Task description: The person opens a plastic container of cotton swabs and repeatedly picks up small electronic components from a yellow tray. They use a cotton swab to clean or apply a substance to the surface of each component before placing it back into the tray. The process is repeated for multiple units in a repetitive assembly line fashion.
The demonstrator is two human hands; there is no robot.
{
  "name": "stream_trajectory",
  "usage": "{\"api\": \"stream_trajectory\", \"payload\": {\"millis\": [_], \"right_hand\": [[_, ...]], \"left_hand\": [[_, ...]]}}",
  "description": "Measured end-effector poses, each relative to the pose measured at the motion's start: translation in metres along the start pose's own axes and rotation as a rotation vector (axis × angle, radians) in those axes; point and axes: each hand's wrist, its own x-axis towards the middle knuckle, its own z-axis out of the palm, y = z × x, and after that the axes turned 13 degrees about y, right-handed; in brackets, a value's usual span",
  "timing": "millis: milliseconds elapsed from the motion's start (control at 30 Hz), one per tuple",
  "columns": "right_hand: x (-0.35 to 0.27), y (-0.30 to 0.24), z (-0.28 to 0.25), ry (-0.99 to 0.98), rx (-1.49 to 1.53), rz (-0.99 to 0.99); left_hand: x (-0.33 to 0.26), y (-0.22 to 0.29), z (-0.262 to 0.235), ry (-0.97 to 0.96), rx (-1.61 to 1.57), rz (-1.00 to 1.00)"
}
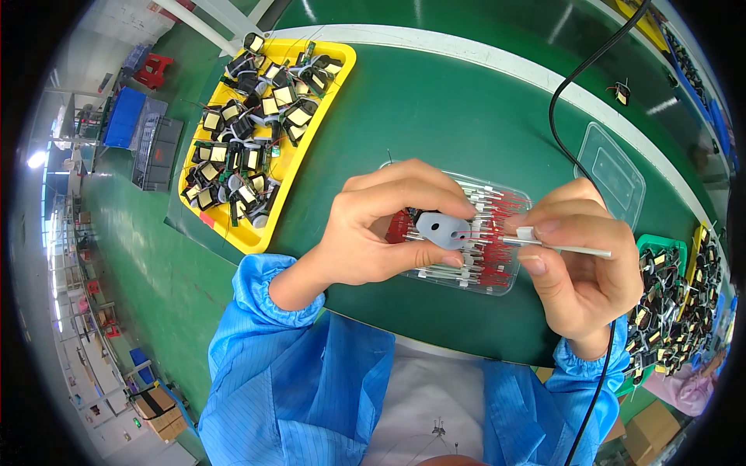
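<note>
My left hand (388, 221) is closed around a small grey plastic housing (444, 230) with dark round holes, held between thumb and fingers. A thin red wire comes out of its right side. To the right, my right hand (587, 260) pinches a white lead (579, 249) with a small white connector, its near end close to the housing's wire. Whether the two touch, I cannot tell. Below both hands lies a clear plastic box (497, 290), full of white leads with red wire ends (494, 203); my left hand covers part of it.
A yellow tray (342, 70) of black wired assemblies sits at the far left of the green bench. A clear lid (614, 172) and a hanging black cable (553, 116) are on the right. Further right, a green tray (674, 244) holds more assemblies, near a pink sleeve (684, 391).
</note>
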Motion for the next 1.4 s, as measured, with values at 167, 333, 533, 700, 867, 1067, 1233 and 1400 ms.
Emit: {"api": "stream_trajectory", "payload": {"millis": [167, 333, 533, 700, 867, 1067, 1233, 1400], "right_hand": [[0.0005, 0.0015, -0.0005, 0.000, -0.002, -0.017], [0.0014, 0.0021, -0.0011, -0.010, -0.015, -0.035], [0.0022, 0.0011, -0.0008, -0.015, -0.038, -0.084], [-0.0009, -0.0024, 0.0039, -0.005, -0.086, -0.110], [-0.0031, -0.0058, 0.0061, -0.023, -0.132, -0.140], [-0.0035, -0.0059, 0.0068, -0.017, -0.139, -0.155], [0.0013, -0.0047, 0.0038, -0.024, -0.115, -0.144], [-0.0022, -0.0056, 0.0073, -0.008, -0.135, -0.173]], "left_hand": [[-0.0002, 0.0005, 0.0008, 0.000, -0.008, -0.012], [-0.0001, 0.0005, -0.0006, -0.020, 0.005, -0.008], [-0.0006, -0.0001, 0.0008, 0.009, -0.012, -0.045], [-0.0022, 0.0004, 0.0022, 0.053, -0.017, -0.073], [-0.0022, 0.0007, 0.0058, 0.124, -0.076, -0.084], [-0.0028, 0.0005, 0.0050, 0.128, -0.079, -0.071], [-0.0008, -0.0004, 0.0031, 0.091, -0.069, -0.017], [-0.0010, 0.0001, 0.0013, 0.067, -0.034, -0.023]]}}
